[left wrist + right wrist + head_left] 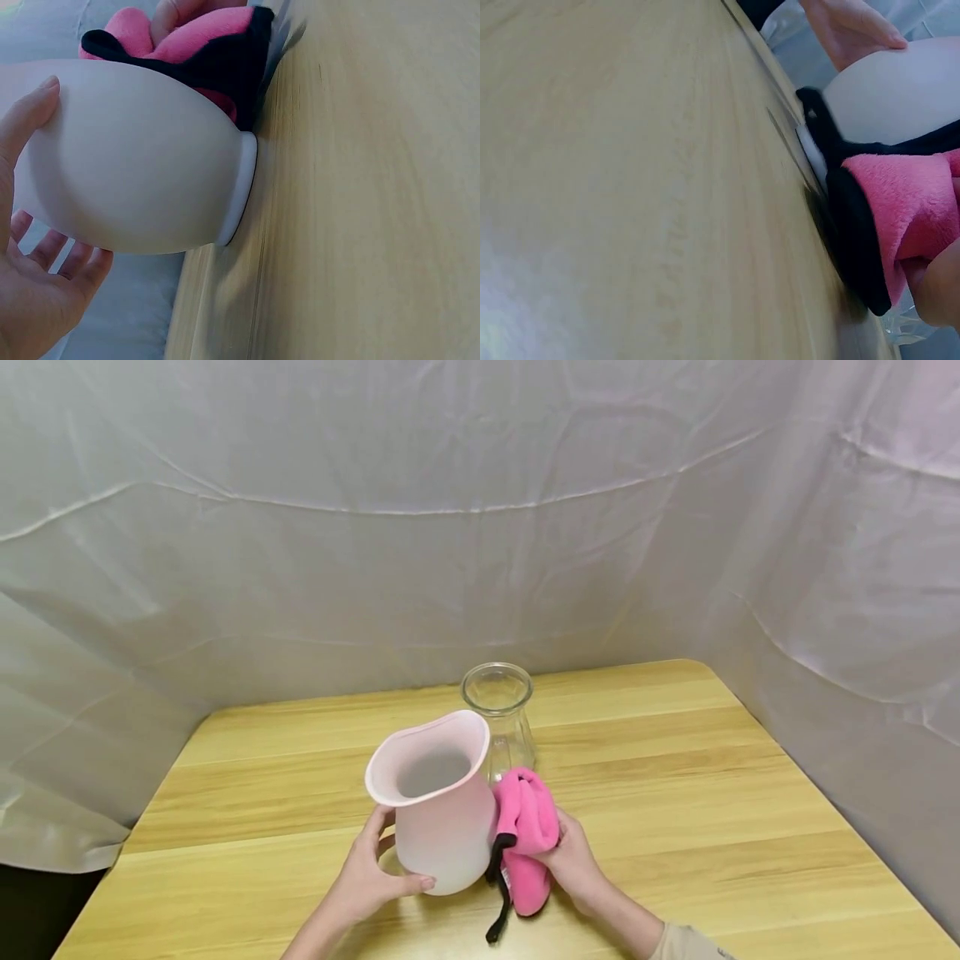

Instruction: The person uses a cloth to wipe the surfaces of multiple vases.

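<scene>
A pink-to-white frosted vase (450, 835) with a wavy flared rim stands near the middle of the table, its base down at the wood. My left hand (367, 877) grips its left side, thumb (34, 112) across the front and fingers round the back. Bunched in my right hand (576, 864) is a fluffy pink cloth (528, 814) with black edging and a black strap. In the left wrist view the cloth (202, 37) lies against the vase's side. Parts of the right fingers are hidden by its folds.
Behind the vase and cloth stands a clear ribbed glass vase (517, 743) with a round rim, partly covered by them. The wooden table (712, 802) extends to both sides. Grey curtains (375, 577) hang along its back and sides.
</scene>
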`<action>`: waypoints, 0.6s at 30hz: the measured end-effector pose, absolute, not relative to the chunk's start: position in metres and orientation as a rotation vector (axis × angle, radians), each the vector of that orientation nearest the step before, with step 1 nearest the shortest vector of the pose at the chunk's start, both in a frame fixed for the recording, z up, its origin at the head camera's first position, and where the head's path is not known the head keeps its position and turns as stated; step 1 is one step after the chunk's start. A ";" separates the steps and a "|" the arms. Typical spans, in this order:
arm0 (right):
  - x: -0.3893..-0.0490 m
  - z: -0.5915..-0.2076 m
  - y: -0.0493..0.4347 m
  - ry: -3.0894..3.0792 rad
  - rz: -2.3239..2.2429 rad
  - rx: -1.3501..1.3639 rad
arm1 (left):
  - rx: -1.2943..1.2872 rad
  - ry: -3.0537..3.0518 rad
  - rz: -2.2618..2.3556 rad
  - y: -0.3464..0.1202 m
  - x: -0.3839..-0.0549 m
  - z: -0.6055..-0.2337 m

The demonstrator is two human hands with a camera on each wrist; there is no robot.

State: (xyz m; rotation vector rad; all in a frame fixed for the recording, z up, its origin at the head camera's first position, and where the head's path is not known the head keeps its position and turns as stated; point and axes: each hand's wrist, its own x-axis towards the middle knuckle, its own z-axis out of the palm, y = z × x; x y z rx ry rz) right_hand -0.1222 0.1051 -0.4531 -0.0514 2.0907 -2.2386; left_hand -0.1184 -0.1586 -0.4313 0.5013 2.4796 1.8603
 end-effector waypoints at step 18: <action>-0.127 -0.409 0.099 2.339 -2.286 -0.402 | 0.494 2.502 1.860 -0.158 -0.118 -0.433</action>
